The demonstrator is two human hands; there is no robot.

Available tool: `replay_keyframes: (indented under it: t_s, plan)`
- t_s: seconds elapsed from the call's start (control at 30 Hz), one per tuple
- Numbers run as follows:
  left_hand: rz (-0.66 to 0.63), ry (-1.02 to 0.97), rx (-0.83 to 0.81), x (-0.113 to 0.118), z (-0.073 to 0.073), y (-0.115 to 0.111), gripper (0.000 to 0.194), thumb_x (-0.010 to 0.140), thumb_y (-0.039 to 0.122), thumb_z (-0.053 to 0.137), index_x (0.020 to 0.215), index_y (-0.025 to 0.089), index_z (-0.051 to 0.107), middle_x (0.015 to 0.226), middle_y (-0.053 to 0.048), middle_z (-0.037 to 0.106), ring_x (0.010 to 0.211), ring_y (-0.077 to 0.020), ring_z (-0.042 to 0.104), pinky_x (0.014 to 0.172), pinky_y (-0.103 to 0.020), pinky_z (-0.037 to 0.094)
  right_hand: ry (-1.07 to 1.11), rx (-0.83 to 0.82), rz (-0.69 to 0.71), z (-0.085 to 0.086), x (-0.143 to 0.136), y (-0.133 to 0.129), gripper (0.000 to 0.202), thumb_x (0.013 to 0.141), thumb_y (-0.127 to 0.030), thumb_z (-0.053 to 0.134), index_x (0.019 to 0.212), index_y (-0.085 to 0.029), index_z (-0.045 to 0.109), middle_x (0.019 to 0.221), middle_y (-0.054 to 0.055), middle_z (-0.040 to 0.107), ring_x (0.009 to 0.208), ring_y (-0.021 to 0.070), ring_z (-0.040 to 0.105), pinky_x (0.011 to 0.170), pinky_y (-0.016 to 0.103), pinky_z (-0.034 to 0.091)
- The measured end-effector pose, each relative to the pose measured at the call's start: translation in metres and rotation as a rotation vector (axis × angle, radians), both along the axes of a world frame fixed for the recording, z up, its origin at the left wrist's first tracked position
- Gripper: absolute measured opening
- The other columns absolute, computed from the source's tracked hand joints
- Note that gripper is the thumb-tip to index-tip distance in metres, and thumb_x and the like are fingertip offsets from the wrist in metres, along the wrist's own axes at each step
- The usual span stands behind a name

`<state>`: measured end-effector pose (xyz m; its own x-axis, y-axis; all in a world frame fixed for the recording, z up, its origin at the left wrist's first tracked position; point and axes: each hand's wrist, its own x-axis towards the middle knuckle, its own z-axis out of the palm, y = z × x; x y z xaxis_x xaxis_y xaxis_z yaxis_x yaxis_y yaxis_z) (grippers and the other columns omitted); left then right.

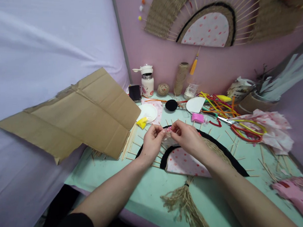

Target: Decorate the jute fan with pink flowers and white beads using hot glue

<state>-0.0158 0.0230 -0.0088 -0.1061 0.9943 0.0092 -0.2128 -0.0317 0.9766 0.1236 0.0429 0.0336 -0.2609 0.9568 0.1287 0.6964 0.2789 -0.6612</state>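
Observation:
My left hand (pixel 152 139) and my right hand (pixel 185 133) pinch a small clear plastic wrapper (pixel 168 140) between the fingertips. A bit of pink shows at the pinch, partly hidden by the fingers. Under the hands lies a fan-shaped craft piece with a spotted white half-disc (pixel 183 161), a black border (pixel 164 158), thin wooden sticks and a woven twine band (pixel 217 150). A twine tassel (pixel 190 206) spreads below its lower edge. Just beyond the hands are a yellow packet (pixel 141 122) and a pink packet (pixel 197 118).
Bent cardboard (pixel 95 113) leans at the left. Behind stand a white bottle (pixel 147 84), a twine cone (pixel 181 79) and a twine ball (pixel 163 89). Scissors (pixel 225 120), coloured pipe cleaners (pixel 218 105) and crumpled tissue (pixel 271 129) lie right, with a pink glue gun (pixel 291 195) nearer.

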Motion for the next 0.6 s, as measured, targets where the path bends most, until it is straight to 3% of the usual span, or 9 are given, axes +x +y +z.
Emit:
replay_keyframes:
  t_s: [0.33, 0.6]
  plan:
    - [-0.116, -0.230, -0.115, 0.001, 0.009, -0.002, 0.028, 0.072, 0.034, 0.070, 0.076, 0.020, 0.046, 0.070, 0.004, 0.052, 0.063, -0.0086, 0.048, 0.063, -0.022, 0.040, 0.115, -0.093, 0.010, 0.007, 0.007, 0.007, 0.014, 0.078, -0.028, 0.060, 0.075, -0.019, 0.070, 0.064, 0.002, 0.066, 0.061, 0.0168, 0.055, 0.058, 0.028, 0.037]
    - [-0.157, -0.356, -0.180, 0.000, 0.013, 0.000, 0.026, 0.072, 0.030, 0.072, 0.076, 0.019, 0.048, 0.073, 0.003, 0.055, 0.068, -0.0092, 0.053, 0.071, -0.024, 0.044, 0.434, -0.356, 0.155, -0.006, 0.015, 0.014, 0.026, 0.077, -0.043, 0.063, 0.078, -0.017, 0.067, 0.070, 0.001, 0.066, 0.064, 0.0151, 0.056, 0.061, 0.027, 0.043]
